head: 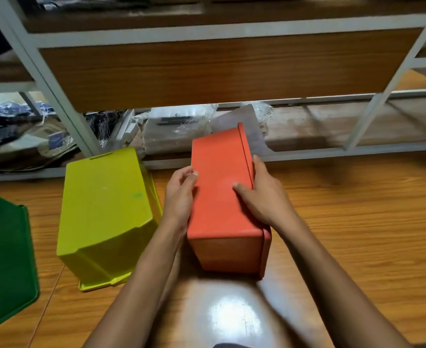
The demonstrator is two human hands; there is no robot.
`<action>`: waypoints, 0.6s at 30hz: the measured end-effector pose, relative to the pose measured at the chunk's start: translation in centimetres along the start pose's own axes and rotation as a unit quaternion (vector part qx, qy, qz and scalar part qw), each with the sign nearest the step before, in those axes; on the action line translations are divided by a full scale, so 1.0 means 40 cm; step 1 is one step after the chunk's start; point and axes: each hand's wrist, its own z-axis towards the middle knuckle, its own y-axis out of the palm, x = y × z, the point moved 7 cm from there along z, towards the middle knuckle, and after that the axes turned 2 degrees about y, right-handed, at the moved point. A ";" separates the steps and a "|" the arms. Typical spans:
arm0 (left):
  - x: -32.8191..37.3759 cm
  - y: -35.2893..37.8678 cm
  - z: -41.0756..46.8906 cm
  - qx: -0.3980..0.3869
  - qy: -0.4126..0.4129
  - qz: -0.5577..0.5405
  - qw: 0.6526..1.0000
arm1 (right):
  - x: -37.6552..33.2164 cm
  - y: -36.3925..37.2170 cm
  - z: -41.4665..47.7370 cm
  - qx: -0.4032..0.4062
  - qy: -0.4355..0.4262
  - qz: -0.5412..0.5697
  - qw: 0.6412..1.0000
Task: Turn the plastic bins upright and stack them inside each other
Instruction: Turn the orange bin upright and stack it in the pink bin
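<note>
Gripping the orange bin (222, 187) from both sides, your fingers close on it: your left hand (180, 197) curls against its left edge, and your right hand (259, 197) wraps the rim on the right, thumb pressed on the flat face. That bin sits at frame center, tipped on its side, smooth matte plastic, boxy with rounded corners. Just left of it, the yellow-green bin (104, 212) lies upside down on the glossy wooden floor (357, 234). A dark green bin (6, 259) shows at the lower left edge. Behind, a metal-framed shelf (206, 69) holds plastic-wrapped bundles (176, 131).
</note>
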 end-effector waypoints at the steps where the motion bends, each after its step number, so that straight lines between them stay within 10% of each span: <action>1: 0.001 0.010 -0.002 -0.010 -0.001 0.017 1.000 | 0.003 -0.009 -0.003 0.027 0.004 0.022 0.999; 8: 0.045 0.059 -0.046 -0.041 0.120 0.286 0.950 | 0.016 -0.043 -0.009 0.099 0.013 0.092 0.991; 18: 0.130 0.075 -0.021 -0.079 0.083 0.283 0.952 | -0.030 0.029 -0.012 0.070 -0.087 0.184 0.977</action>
